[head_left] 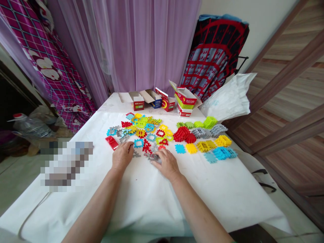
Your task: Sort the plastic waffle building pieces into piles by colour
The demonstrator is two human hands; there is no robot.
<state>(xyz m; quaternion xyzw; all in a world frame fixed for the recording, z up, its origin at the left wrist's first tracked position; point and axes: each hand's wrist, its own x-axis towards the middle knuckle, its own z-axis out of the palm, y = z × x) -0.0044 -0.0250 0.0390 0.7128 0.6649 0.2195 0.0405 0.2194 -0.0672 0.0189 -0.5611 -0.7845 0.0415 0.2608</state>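
Note:
Loose interlocking plastic building pieces (141,133) in several colours lie in a mixed heap on the white-covered table. My left hand (123,156) rests at the heap's near left edge, fingers bent but not closed, beside grey pieces (136,154) and a blue square frame piece (138,143). At the near right edge, my right hand (167,163) has its thumb and fingers apart, touching grey pieces (152,156) next to a red triangular piece (146,146). Whether any fingertip grips a piece is hard to see.
Right of the heap, pieces are grouped by colour: red (184,134), grey (202,132), green (210,122), yellow (223,140) and blue (222,153). Opened small boxes (167,103) stand behind. A white bag (229,98) sits at the back right, a red packet (111,143) at left.

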